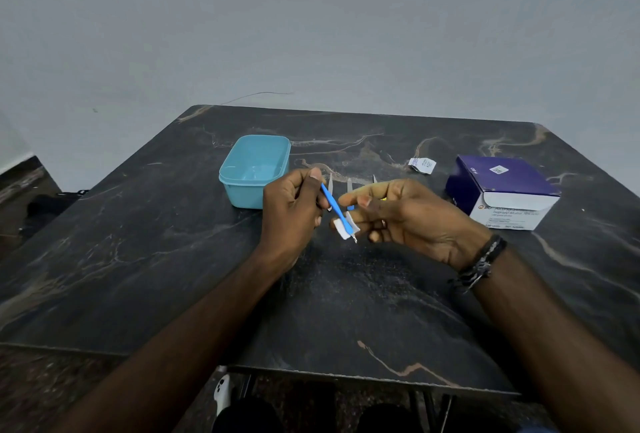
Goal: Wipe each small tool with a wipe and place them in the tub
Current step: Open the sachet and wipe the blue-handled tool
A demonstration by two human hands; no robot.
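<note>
Head cam, looking fwd and down, close over table (173, 259).

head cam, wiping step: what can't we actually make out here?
- Tools on the table: only their tips show above the hands; count and type hidden.
- Wipe: partly behind the right hand; its grip on it is unclear.
- Blue tool: upper end hidden in the left hand; metal tip too small to identify.
- Purple box: fine print blurred.
- Opened sachet: text too small.
</note>
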